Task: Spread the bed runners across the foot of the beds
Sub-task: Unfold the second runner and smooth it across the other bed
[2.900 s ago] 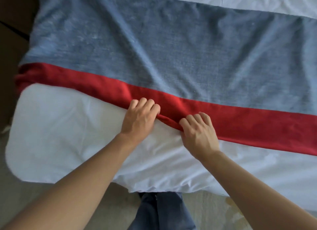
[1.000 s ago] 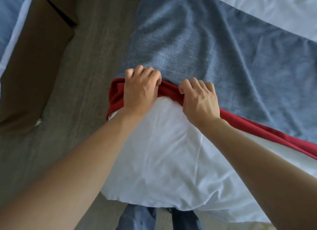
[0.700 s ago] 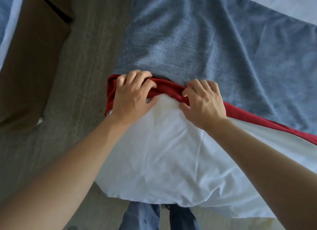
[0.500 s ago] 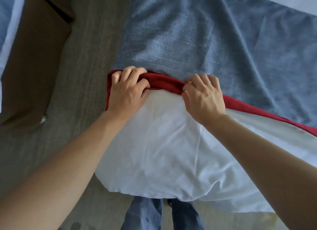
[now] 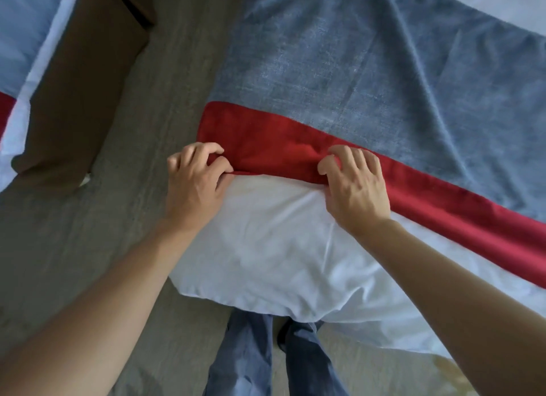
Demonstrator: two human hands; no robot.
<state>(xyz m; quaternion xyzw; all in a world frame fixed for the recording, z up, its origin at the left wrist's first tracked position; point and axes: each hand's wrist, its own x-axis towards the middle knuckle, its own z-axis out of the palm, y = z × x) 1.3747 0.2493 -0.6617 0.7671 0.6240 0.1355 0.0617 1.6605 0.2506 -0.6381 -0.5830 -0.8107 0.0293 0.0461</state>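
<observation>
Both hands pulling the runner's red edge flat at the bed's corner

The left hand [image 5: 195,186] and right hand [image 5: 356,189] are pinching the bed runner [image 5: 354,79] where it is meeting the white sheet [image 5: 266,248]; its red border [image 5: 266,138], bunched half a second ago, is now lying wide, nearly spread.

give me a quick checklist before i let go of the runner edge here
1. Left hand pinches the red band near its corner: ok.
2. Right hand pinches the same edge: ok.
3. Red band flat between the hands: not ok, a crease shows.
4. Blue-grey panel smooth: not ok, wrinkles at right.
5. Runner reaches the bed's left edge: ok.
6. Far end of the runner even: cannot tell, out of frame.
</observation>
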